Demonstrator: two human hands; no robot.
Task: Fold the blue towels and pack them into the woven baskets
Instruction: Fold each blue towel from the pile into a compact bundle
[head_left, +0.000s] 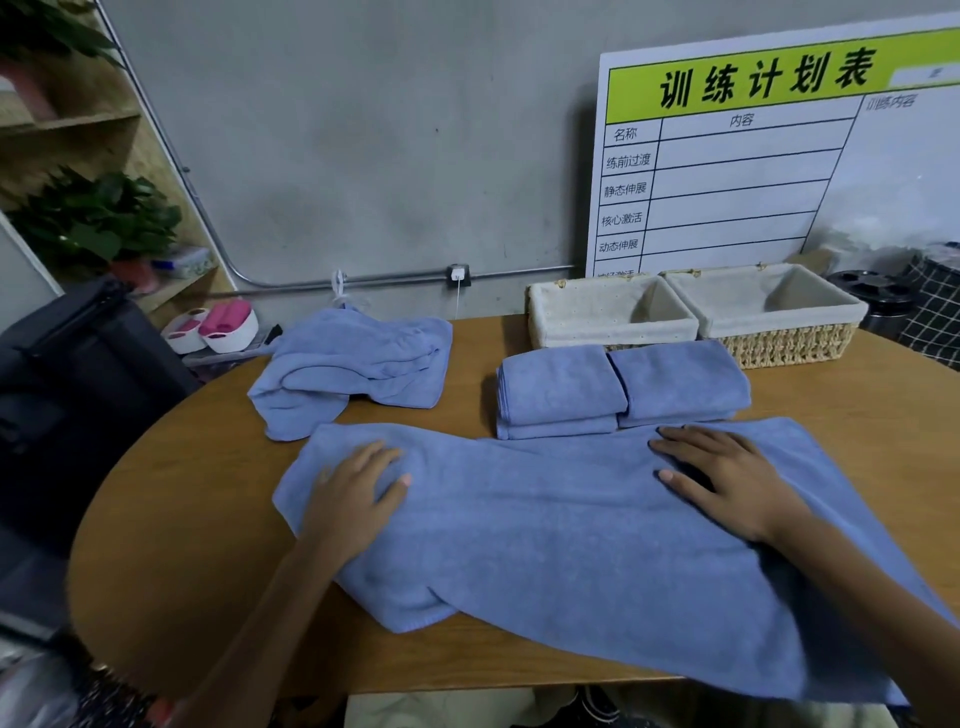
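A large blue towel (545, 530) lies spread across the front of the round wooden table (171, 519), its near right part hanging over the edge. My left hand (353, 493) presses flat on its left end, fingers straight. My right hand (727, 478) lies flat on its right part. Behind it sit two stacks of folded blue towels (561, 389) (675, 379), side by side. A crumpled pile of blue towels (353, 364) lies at the back left. Two woven baskets with cream liners (608, 314) (769, 306) stand at the back right, holding nothing I can see.
A white board with a green header (727, 156) leans on the wall behind the baskets. A dark bag (67, 395) sits left of the table. A shelf with plants (93, 218) stands at far left. White and pink slippers (218, 325) lie behind the table.
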